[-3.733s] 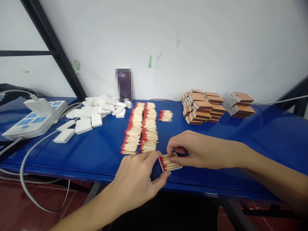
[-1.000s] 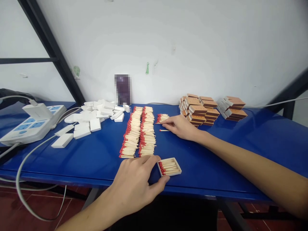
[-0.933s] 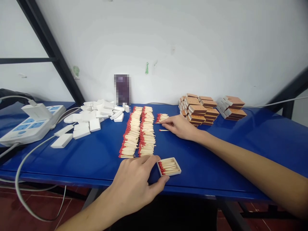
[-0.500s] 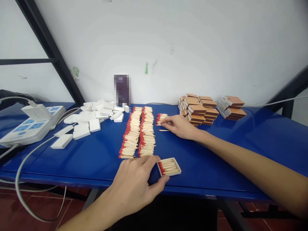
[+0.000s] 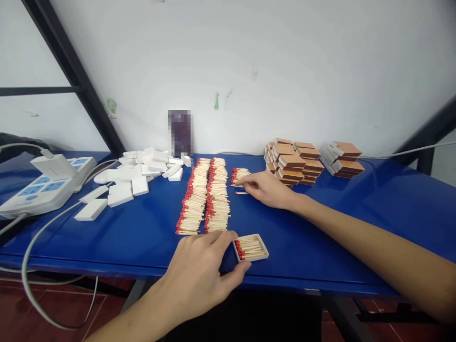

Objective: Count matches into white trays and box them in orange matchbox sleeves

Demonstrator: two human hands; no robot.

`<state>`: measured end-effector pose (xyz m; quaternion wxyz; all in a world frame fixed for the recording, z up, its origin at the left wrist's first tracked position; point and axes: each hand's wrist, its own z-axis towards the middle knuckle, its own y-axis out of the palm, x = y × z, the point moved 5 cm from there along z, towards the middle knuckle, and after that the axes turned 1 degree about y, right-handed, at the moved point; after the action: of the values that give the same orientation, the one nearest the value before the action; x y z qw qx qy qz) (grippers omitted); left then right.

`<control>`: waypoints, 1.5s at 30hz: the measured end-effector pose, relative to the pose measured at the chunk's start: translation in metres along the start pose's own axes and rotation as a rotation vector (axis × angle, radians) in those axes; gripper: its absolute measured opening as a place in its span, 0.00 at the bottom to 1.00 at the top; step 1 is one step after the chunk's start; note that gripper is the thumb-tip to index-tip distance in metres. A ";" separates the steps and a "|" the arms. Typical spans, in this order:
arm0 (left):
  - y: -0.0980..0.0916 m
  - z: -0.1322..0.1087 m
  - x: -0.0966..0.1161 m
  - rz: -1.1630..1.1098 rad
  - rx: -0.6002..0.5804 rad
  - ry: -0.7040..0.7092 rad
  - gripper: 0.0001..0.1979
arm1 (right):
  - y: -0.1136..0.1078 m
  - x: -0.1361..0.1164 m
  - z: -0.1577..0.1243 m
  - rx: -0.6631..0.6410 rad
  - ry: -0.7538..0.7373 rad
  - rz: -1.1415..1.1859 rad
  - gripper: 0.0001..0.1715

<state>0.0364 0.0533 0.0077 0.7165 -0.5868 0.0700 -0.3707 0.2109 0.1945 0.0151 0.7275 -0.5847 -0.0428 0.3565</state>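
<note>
Near the front edge, my left hand (image 5: 203, 268) grips a small white matchbox tray (image 5: 263, 254) between thumb and fingers. Red-tipped matches (image 5: 251, 247) lie side by side inside it, heads to the left. Farther back, my right hand (image 5: 267, 187) pinches with thumb and forefinger at the near end of a short pile of matches (image 5: 240, 175). Its fingertips hide most of what they pinch, seemingly a match. One loose match (image 5: 241, 193) lies just below those fingers. Two long rows of matches, a left row (image 5: 195, 194) and a right row (image 5: 218, 194), stretch between both hands and the white trays.
White empty-looking trays (image 5: 138, 171) are heaped at the back left, by a power strip (image 5: 53, 185) with cables. Brown matchboxes (image 5: 294, 161) are stacked behind my right hand, with more matchboxes (image 5: 347, 159) farther right. A pixelated dark object (image 5: 181, 133) leans on the wall.
My right fingertips have shifted very slightly left at the short match pile. My left hand and the tray stay in place.
</note>
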 end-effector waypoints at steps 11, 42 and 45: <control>0.001 -0.001 0.000 0.012 0.004 0.011 0.15 | -0.001 0.001 -0.004 0.012 -0.088 -0.100 0.23; 0.001 -0.001 0.000 0.021 -0.015 -0.003 0.14 | -0.003 0.005 -0.004 0.035 0.035 -0.048 0.22; 0.002 -0.001 0.000 0.018 -0.013 -0.002 0.15 | -0.002 0.003 -0.003 0.021 0.047 -0.043 0.23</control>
<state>0.0368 0.0530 0.0058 0.7162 -0.5910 0.0770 -0.3631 0.2155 0.1941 0.0145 0.7420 -0.5840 -0.0347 0.3273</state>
